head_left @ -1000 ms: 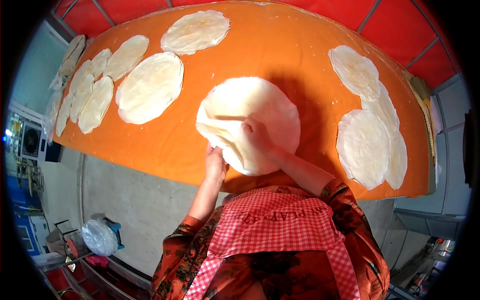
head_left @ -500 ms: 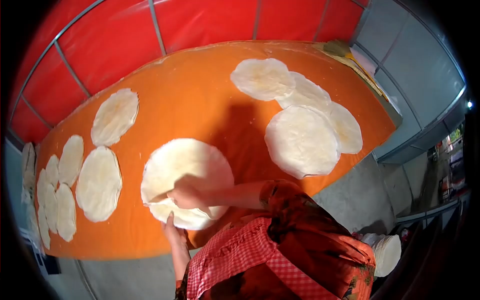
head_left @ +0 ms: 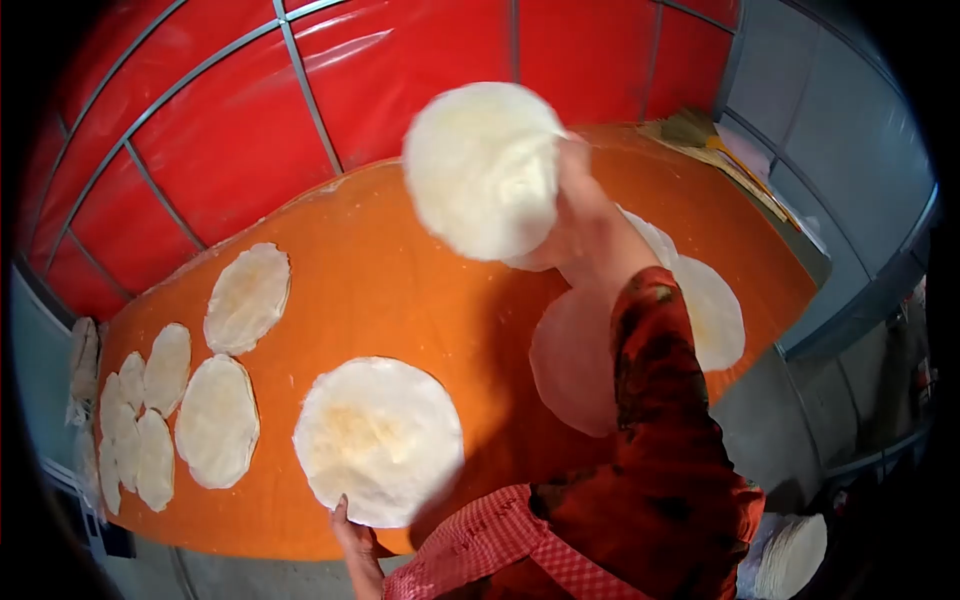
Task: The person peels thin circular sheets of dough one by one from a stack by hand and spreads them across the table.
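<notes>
Flatbread (head_left: 475, 165) is raised over the far part of the orange table (head_left: 345, 285), its right edge gripped in the closed right hand (head_left: 582, 190). Second disc (head_left: 378, 435) lies flat near the front edge; the left hand (head_left: 354, 533) sets its thumb on the rim, finger closure underneath cannot be told. Brush (head_left: 689, 130) lies at the far right corner.

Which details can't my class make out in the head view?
All in the head view:
1. Right hand: blurred; its exact grip on the raised dough round is unclear.
2. Shadowed dough round: partly hidden by the patterned sleeve.
3. Pale stack, lower right: left side hidden by patterned clothing.
</notes>
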A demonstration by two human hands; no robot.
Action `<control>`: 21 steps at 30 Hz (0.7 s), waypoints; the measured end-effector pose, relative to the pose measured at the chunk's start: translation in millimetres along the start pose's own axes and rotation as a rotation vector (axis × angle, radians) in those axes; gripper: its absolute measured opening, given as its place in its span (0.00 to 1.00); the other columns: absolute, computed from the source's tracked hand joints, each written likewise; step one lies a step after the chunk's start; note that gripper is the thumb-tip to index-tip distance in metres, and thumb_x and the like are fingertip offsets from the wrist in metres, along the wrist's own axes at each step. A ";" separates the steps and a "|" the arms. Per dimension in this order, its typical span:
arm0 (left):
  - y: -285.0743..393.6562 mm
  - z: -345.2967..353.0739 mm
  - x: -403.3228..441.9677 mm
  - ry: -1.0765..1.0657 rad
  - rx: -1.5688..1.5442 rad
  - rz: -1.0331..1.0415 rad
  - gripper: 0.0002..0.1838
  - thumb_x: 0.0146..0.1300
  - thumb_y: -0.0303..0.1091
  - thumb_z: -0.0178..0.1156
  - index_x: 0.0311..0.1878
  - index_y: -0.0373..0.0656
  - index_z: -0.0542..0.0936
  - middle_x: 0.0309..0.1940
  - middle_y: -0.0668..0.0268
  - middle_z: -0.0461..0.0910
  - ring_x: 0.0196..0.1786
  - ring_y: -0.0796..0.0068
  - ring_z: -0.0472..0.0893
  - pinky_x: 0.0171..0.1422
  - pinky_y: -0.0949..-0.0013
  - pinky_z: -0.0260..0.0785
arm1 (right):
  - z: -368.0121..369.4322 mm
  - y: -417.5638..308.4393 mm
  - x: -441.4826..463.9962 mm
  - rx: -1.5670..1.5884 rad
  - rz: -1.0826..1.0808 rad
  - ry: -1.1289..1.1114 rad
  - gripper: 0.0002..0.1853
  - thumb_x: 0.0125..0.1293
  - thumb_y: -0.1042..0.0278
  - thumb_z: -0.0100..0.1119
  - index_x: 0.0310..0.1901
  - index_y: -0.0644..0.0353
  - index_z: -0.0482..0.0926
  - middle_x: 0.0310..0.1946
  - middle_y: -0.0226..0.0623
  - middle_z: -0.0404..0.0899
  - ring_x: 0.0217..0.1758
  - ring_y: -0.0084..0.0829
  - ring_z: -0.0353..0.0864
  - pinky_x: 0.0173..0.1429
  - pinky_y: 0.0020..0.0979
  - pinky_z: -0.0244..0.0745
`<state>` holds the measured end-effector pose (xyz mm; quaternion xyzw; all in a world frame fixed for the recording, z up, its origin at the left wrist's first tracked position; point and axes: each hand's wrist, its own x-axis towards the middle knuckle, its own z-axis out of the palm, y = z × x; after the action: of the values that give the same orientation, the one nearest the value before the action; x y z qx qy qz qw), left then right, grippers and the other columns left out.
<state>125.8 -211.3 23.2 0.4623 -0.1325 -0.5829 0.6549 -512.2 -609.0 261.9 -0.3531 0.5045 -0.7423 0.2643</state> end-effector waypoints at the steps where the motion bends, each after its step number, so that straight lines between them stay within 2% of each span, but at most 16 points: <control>1: 3.5 8.6 -5.1 -0.050 -0.006 0.009 0.30 0.61 0.31 0.61 0.67 0.38 0.67 0.59 0.56 0.75 0.60 0.54 0.76 0.64 0.51 0.70 | -21.5 13.6 8.4 0.301 0.029 0.186 0.11 0.62 0.74 0.51 0.44 0.62 0.80 0.36 0.35 0.81 0.32 0.31 0.79 0.32 0.37 0.75; 2: 5.3 13.7 -7.8 -0.030 -0.020 -0.002 0.31 0.61 0.32 0.61 0.67 0.38 0.66 0.59 0.56 0.75 0.60 0.55 0.76 0.64 0.51 0.70 | -72.5 68.6 51.3 0.117 0.024 0.193 0.12 0.62 0.74 0.50 0.44 0.63 0.80 0.35 0.37 0.82 0.32 0.34 0.81 0.34 0.39 0.77; 3: 7.2 15.9 -11.2 -0.008 -0.032 -0.015 0.31 0.61 0.33 0.62 0.67 0.38 0.66 0.60 0.56 0.75 0.60 0.55 0.76 0.64 0.52 0.70 | -105.8 97.9 52.3 -0.056 0.085 0.209 0.13 0.62 0.71 0.51 0.45 0.64 0.80 0.38 0.42 0.82 0.38 0.37 0.83 0.36 0.44 0.78; 4: 8.3 17.5 -12.3 0.012 -0.043 -0.029 0.32 0.61 0.34 0.62 0.68 0.38 0.66 0.60 0.56 0.75 0.60 0.55 0.76 0.64 0.52 0.71 | -126.3 88.3 27.3 -0.583 0.238 0.194 0.16 0.63 0.66 0.54 0.50 0.64 0.78 0.44 0.45 0.81 0.43 0.42 0.82 0.43 0.46 0.79; 6: 8.1 17.4 -13.1 -0.013 -0.047 -0.080 0.33 0.60 0.35 0.63 0.68 0.38 0.66 0.60 0.55 0.75 0.61 0.56 0.76 0.64 0.52 0.71 | -133.2 107.6 -10.9 -0.846 0.080 0.292 0.18 0.62 0.65 0.56 0.52 0.65 0.76 0.46 0.47 0.81 0.45 0.43 0.81 0.46 0.46 0.78; 7: 7.8 16.9 -13.7 -0.024 -0.049 -0.110 0.33 0.60 0.35 0.63 0.68 0.38 0.66 0.60 0.55 0.75 0.62 0.56 0.76 0.65 0.51 0.71 | -123.2 113.0 -34.3 -0.839 -0.032 0.286 0.19 0.62 0.64 0.57 0.53 0.65 0.75 0.46 0.48 0.80 0.47 0.44 0.81 0.47 0.46 0.77; 8: 8.4 16.7 -15.0 -0.031 -0.044 -0.124 0.33 0.60 0.35 0.63 0.68 0.39 0.66 0.59 0.56 0.75 0.60 0.57 0.77 0.61 0.54 0.74 | -103.3 116.9 -60.9 -0.744 -0.109 0.186 0.21 0.62 0.64 0.58 0.54 0.66 0.74 0.47 0.49 0.80 0.48 0.44 0.80 0.49 0.46 0.76; 10: 9.4 14.2 -19.4 -0.043 -0.032 -0.159 0.32 0.59 0.35 0.64 0.67 0.40 0.67 0.57 0.57 0.76 0.57 0.59 0.79 0.53 0.59 0.79 | -45.7 118.7 -139.3 -0.511 -0.057 -0.252 0.24 0.61 0.63 0.60 0.56 0.66 0.71 0.48 0.50 0.79 0.51 0.45 0.79 0.52 0.45 0.75; 13: 8.6 0.0 -13.1 -0.040 0.011 -0.166 0.31 0.58 0.34 0.64 0.65 0.41 0.69 0.52 0.61 0.78 0.49 0.65 0.81 0.38 0.71 0.81 | 30.4 94.6 -300.7 -0.367 0.086 -1.019 0.28 0.60 0.61 0.62 0.58 0.67 0.68 0.49 0.52 0.78 0.54 0.47 0.78 0.56 0.45 0.73; 14: 10.0 5.1 -12.6 -0.032 0.007 -0.150 0.30 0.57 0.33 0.64 0.64 0.42 0.69 0.50 0.62 0.78 0.47 0.67 0.81 0.34 0.73 0.80 | 48.8 80.9 -350.6 -0.322 0.115 -1.254 0.30 0.60 0.60 0.63 0.59 0.68 0.67 0.50 0.53 0.78 0.56 0.48 0.77 0.57 0.45 0.72; 16: 13.5 20.2 -12.5 -0.009 -0.003 -0.121 0.29 0.56 0.32 0.64 0.62 0.42 0.70 0.48 0.63 0.79 0.43 0.70 0.82 0.27 0.79 0.76 | 73.2 54.4 -436.8 -0.287 0.141 -1.573 0.33 0.59 0.59 0.65 0.61 0.68 0.65 0.51 0.55 0.77 0.58 0.49 0.76 0.60 0.45 0.71; 17: 11.9 17.1 -7.4 0.024 0.001 -0.098 0.29 0.56 0.32 0.64 0.62 0.42 0.70 0.49 0.63 0.79 0.42 0.71 0.82 0.28 0.78 0.76 | 81.2 41.9 -469.5 -0.303 0.110 -1.656 0.35 0.59 0.59 0.66 0.62 0.69 0.64 0.52 0.56 0.77 0.60 0.50 0.75 0.62 0.45 0.71; 18: 14.5 17.0 -3.9 -0.042 0.024 -0.106 0.26 0.57 0.32 0.64 0.60 0.42 0.72 0.48 0.64 0.79 0.42 0.73 0.82 0.28 0.78 0.76 | 88.2 32.7 -497.6 -0.356 0.007 -1.676 0.36 0.58 0.58 0.66 0.63 0.69 0.63 0.52 0.56 0.76 0.61 0.51 0.75 0.63 0.45 0.70; 20: 19.2 16.5 2.8 0.027 0.031 -0.151 0.23 0.58 0.30 0.63 0.59 0.42 0.73 0.46 0.65 0.80 0.44 0.74 0.82 0.30 0.78 0.76 | 96.9 28.0 -543.0 -0.507 -0.523 -1.427 0.37 0.57 0.58 0.66 0.65 0.67 0.62 0.55 0.57 0.75 0.59 0.54 0.75 0.63 0.46 0.70; 21: 23.7 22.3 1.5 -0.037 0.041 -0.108 0.22 0.59 0.29 0.63 0.58 0.42 0.74 0.45 0.65 0.81 0.45 0.74 0.82 0.33 0.77 0.78 | 109.3 32.5 -549.8 -0.629 -0.537 -1.454 0.32 0.58 0.61 0.63 0.62 0.69 0.67 0.52 0.55 0.77 0.52 0.50 0.80 0.60 0.40 0.73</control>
<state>125.5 -225.3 52.7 0.4713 -0.1315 -0.6231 0.6102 -88.7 -270.3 116.3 -0.9096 0.2904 -0.1917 0.2273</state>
